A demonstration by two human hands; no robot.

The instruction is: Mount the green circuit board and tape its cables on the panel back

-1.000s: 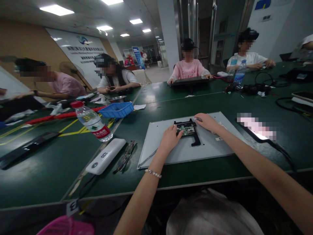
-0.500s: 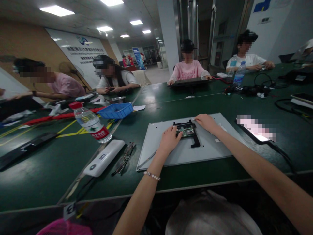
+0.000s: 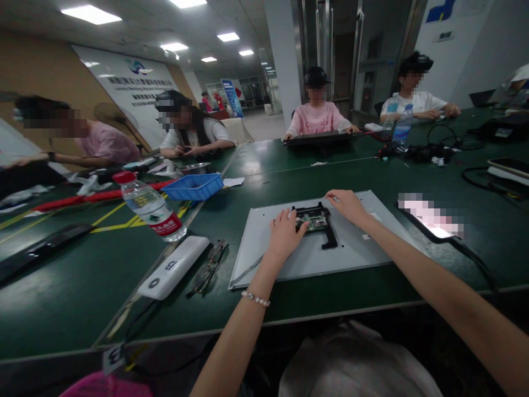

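A flat grey panel point(image 3: 268, 259) lies on the green table in front of me. On it sits a black plastic frame point(image 3: 329, 238) holding a green circuit board point(image 3: 317, 221). My left hand point(image 3: 286, 231) grips the left side of the frame, its thumb on the edge of the board and its fingers over the frame. My right hand point(image 3: 345, 204) is closed at the fingertips just beyond the frame's upper right corner; what they pinch, if anything, is too small to make out. A thin cable point(image 3: 250, 268) runs under my left wrist.
Left of the panel are glasses point(image 3: 209, 270), a white power bank point(image 3: 176, 267), a water bottle point(image 3: 155, 209) and a blue tray point(image 3: 194, 187). A lit phone point(image 3: 432, 218) with a cable lies to the right. Several people sit around the table, one across handling a dark panel point(image 3: 320, 138).
The view has shifted very slightly. My right fingertips have moved a little at the frame's upper corner; my left hand stays on the frame.
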